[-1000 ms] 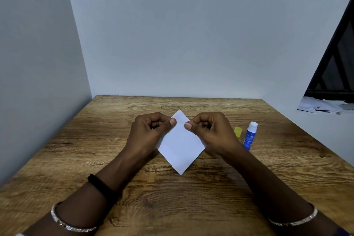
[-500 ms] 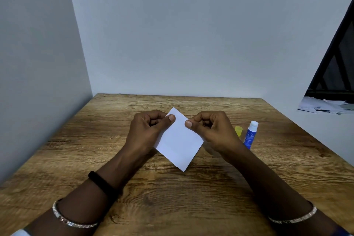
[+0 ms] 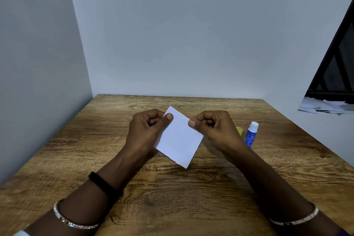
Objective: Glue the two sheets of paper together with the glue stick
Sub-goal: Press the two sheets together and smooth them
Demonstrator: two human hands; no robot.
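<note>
Both hands, left hand (image 3: 145, 130) and right hand (image 3: 214, 130), pinch the paper (image 3: 179, 138) above the desk (image 3: 172, 197), seemingly pressing joined sheets, uncapped glue stick (image 3: 251, 134) standing alongside; next, firm rubbing along the seam.

Soft even light, sharp, edges perhaps bowed
</note>
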